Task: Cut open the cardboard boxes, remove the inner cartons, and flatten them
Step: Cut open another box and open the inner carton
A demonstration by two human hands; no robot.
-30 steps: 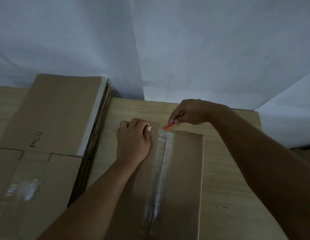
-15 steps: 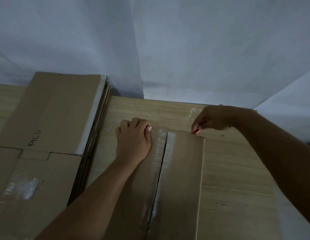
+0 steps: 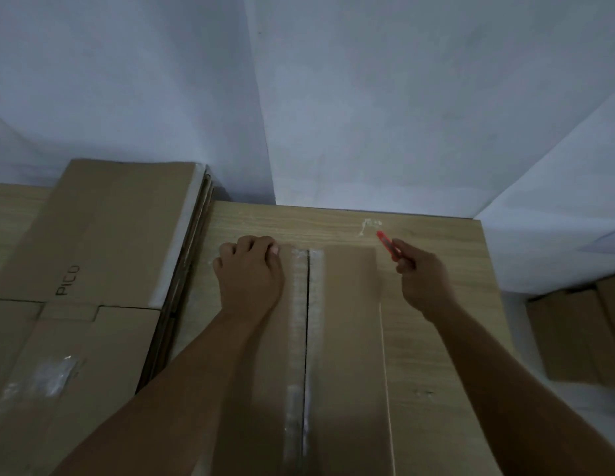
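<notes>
A long cardboard box [image 3: 347, 338] lies lengthwise on the wooden table [image 3: 436, 355], its taped centre seam slit open into a dark gap. My left hand [image 3: 249, 274] rests on the box's far left flap with its fingers curled over the far edge. My right hand [image 3: 424, 281] is off the box, to the right of its far corner, gripping a red utility knife [image 3: 388, 247] that points away and to the left above the tabletop.
A stack of flattened cartons [image 3: 93, 252], the top one printed PICO, lies on the left of the table against the wall. More cardboard boxes [image 3: 580, 338] sit on the floor at the right. White walls close the far side.
My right hand drew the knife off the far end of the seam, moved right past the box's far right corner, then pulled back nearer. The tape seam now shows a dark split. My left hand stayed put.
</notes>
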